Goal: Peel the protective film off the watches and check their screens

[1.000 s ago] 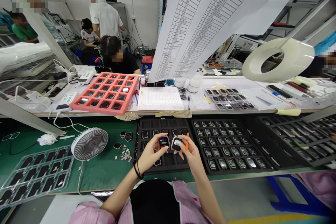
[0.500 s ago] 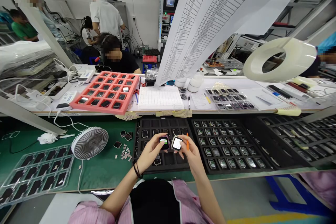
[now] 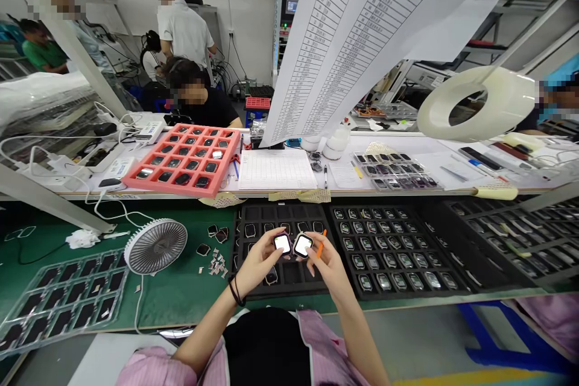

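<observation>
My left hand [image 3: 262, 255] is closed on a smartwatch body [image 3: 282, 243] without a strap, its thumb on the lit white screen. In my right hand [image 3: 326, 258] is a second smartwatch body [image 3: 302, 245], also with a lit screen and the thumb at its edge. The two watches are held side by side, nearly touching. A slim orange tool [image 3: 322, 243] sticks up from my right hand; how it is gripped is partly hidden. Beneath both hands lies a black foam tray [image 3: 289, 283] with several watches in its slots.
To the right, another black tray [image 3: 355, 297] holds rows of watches. A white fan [image 3: 156, 246], small metal pieces [image 3: 218, 264] and a clear tray [image 3: 118, 295] are on the left. The shelf carries a red tray [image 3: 181, 188]. A printed sheet [image 3: 325, 54] and tape roll [image 3: 502, 102] hang above.
The left watch's screen has gone from dark with a coloured patch to bright white. The right watch's screen display has changed too. Both hands stay nearly in place, the orange tool tilting slightly.
</observation>
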`<action>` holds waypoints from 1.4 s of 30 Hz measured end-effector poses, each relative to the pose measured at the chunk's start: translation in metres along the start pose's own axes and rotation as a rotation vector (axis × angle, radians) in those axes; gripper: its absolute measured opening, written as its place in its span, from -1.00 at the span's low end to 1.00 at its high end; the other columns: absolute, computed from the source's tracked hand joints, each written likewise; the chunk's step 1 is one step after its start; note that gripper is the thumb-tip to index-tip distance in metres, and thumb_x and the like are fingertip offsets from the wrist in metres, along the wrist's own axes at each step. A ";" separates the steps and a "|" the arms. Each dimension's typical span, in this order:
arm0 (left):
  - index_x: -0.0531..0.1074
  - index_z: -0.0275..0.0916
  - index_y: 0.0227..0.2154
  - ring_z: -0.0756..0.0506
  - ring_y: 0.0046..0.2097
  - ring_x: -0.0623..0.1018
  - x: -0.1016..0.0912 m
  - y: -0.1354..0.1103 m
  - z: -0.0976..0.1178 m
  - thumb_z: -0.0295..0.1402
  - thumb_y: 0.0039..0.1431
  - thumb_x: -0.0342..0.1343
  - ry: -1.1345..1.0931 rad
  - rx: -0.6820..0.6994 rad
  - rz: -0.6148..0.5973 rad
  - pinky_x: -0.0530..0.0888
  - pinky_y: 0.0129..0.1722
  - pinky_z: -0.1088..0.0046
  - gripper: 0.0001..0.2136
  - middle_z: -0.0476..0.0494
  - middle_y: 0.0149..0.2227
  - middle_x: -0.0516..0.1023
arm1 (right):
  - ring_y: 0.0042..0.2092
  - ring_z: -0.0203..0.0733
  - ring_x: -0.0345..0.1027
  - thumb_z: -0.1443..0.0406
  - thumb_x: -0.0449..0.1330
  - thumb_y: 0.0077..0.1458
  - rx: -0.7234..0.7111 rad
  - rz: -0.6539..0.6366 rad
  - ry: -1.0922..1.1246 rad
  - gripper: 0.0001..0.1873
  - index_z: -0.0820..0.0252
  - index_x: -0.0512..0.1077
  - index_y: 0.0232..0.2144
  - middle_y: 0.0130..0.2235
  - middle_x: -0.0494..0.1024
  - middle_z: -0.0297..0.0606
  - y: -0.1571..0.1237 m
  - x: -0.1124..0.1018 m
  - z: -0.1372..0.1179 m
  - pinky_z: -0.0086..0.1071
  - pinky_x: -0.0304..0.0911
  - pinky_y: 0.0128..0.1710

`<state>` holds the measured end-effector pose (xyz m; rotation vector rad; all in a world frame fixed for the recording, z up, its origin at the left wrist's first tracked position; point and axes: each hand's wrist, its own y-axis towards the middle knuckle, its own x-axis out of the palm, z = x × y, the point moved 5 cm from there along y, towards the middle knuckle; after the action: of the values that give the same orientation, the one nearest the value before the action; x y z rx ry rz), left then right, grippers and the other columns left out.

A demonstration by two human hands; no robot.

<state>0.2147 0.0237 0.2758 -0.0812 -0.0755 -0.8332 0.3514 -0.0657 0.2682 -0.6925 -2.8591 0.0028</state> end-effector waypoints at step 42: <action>0.45 -0.24 -0.15 0.04 -0.46 0.38 0.001 -0.001 0.003 0.01 0.13 0.05 0.036 -0.078 0.060 0.39 -0.53 0.57 -0.58 -0.03 -0.40 0.41 | -0.56 -0.32 0.23 0.10 0.35 -0.11 0.045 0.113 -0.002 -0.70 0.13 0.44 -0.37 -0.47 0.42 -0.35 0.004 -0.001 0.013 -0.44 0.24 -0.67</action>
<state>0.2148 0.0226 0.2793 -0.1413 -0.0067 -0.7774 0.3519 -0.0617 0.2552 -0.8433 -2.8082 0.0844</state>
